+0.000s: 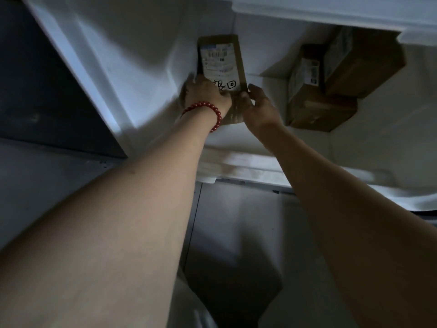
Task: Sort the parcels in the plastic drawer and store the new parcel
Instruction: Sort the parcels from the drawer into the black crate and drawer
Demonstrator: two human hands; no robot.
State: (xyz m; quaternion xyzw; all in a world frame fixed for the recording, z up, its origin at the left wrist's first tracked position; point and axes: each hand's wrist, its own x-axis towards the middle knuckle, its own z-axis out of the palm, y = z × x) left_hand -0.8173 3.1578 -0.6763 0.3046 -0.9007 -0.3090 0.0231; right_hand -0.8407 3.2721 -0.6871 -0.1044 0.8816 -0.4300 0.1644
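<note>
A brown cardboard parcel (222, 60) with a white shipping label and black handwriting stands against the inner left part of the white plastic drawer (142, 67). My left hand (208, 95), with a red bead bracelet at the wrist, grips the parcel's lower left edge. My right hand (257, 105) holds its lower right corner. Part of the parcel's lower end is hidden behind both hands. Two more brown parcels sit at the drawer's right: a nearer one (312, 100) and a larger one (361, 65) behind it.
The drawer's front rim (248, 166) runs under my forearms. A dark surface (42, 95) lies to the drawer's left, and a grey floor (236, 233) lies below. The scene is dim.
</note>
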